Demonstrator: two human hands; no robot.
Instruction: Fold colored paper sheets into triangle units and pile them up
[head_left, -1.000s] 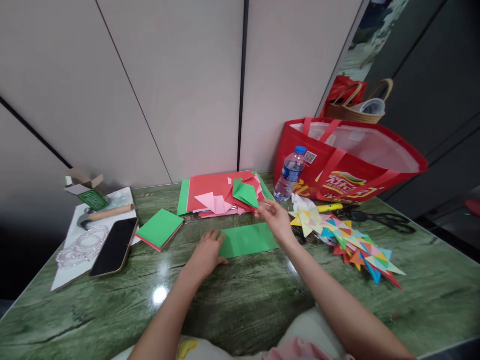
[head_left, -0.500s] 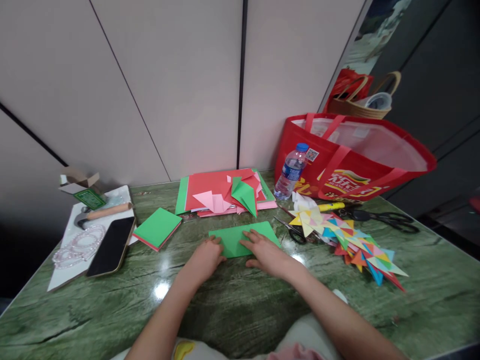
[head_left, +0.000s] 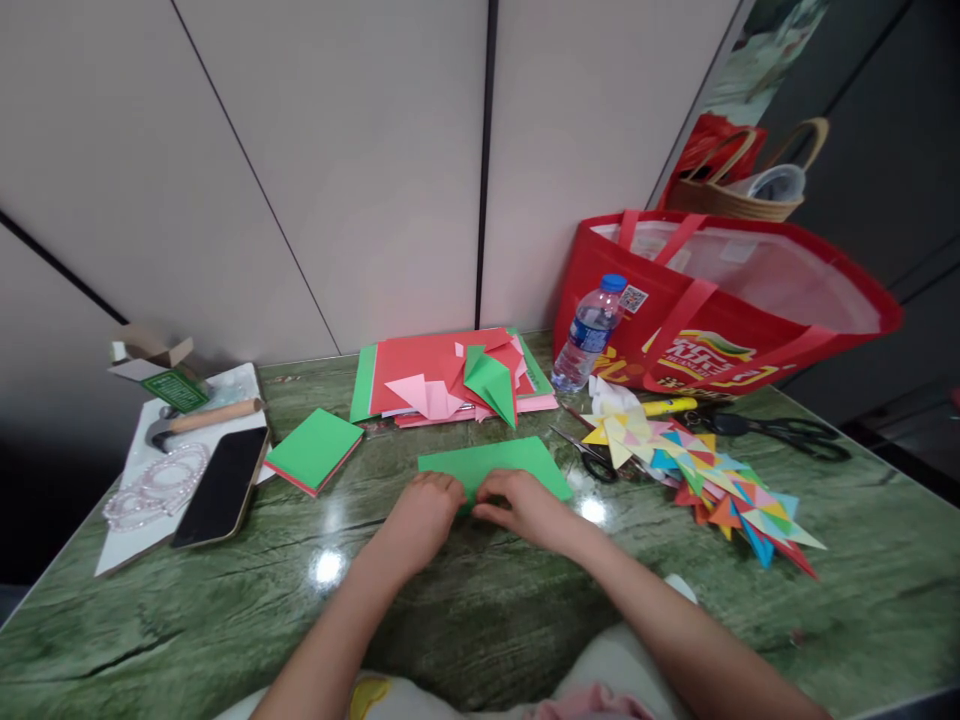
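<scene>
A green sheet of paper (head_left: pixel 525 458), a wide strip in shape, lies on the table in front of me. My left hand (head_left: pixel 429 505) is closed at its near left edge, fingers curled over the paper. Close beside it, my right hand (head_left: pixel 517 503) pinches the near edge around the middle, thumb and forefinger together. The fingertips and the part of the edge between them are partly hidden. Beyond the strip, folded green paper (head_left: pixel 489 380) and folded pink paper (head_left: pixel 427 395) rest on a stack of red paper (head_left: pixel 405 350).
Left are a stack of green and red squares (head_left: pixel 315 448), a phone (head_left: pixel 225 488), a hammer (head_left: pixel 210 416), beads (head_left: pixel 161 485) and a small box (head_left: pixel 169 385). Right are scissors (head_left: pixel 592 462), a water bottle (head_left: pixel 589 335), joined colourful folded pieces (head_left: pixel 720 480) and a red bag (head_left: pixel 660 300).
My fingers, spread flat on the green paper before, are now curled in at its near edge. The hands have drawn closer together. The view has shifted slightly.
</scene>
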